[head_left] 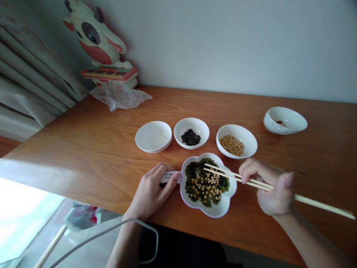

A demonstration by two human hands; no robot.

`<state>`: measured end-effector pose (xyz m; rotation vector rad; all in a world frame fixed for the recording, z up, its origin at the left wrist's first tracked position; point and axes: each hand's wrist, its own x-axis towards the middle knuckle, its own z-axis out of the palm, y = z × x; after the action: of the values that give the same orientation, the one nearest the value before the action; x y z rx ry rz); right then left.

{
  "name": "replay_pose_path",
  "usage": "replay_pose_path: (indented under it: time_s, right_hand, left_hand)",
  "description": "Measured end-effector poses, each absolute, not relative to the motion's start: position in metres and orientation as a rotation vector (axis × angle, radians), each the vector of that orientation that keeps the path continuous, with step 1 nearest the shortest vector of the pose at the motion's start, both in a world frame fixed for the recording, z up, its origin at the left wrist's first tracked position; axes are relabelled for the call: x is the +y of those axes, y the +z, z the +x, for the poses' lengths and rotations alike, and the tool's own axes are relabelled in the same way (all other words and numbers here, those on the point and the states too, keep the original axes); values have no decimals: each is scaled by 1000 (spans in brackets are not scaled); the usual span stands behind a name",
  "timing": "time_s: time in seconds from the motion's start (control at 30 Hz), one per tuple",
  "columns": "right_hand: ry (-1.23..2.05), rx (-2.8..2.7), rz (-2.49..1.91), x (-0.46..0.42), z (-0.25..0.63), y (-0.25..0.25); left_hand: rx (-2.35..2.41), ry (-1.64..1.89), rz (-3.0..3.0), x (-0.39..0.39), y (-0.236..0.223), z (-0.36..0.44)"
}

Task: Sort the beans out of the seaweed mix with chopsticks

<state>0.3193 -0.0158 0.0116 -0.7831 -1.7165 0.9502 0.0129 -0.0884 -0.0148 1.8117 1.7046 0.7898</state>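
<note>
My left hand (pixel 156 190) is closed around the short handle of a white flower-shaped dish (pixel 223 205) with a lilac rim. Mixed beans (pixel 205 186), green, black and pale yellow, lie in the dish. A pair of chopsticks (pixel 258 183) is in my right hand (pixel 272 186), their tips over the beans near the dish's far side. Nothing shows pinched between the tips. Just behind the dish stand a white bowl with black beans (pixel 191 138) and another with yellow soybeans (pixel 232 145).
A white bowl (pixel 154 137) with nothing visible inside stands at the left of the row. Farther right is a bowl (pixel 286 121) with a few small reddish pieces. A cow-shaped toy keyboard (pixel 110 72) and a clear plastic bag (pixel 121 97) occupy the back left. A grey cable (pixel 111 225) crosses my left wrist.
</note>
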Motion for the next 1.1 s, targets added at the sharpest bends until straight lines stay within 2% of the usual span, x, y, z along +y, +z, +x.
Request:
replay_pose_path:
  time_s: [1.1]
  right_hand:
    - [949, -1749, -843, -16, 325, 0]
  left_hand:
    - [1717, 783, 1825, -88, -13, 14]
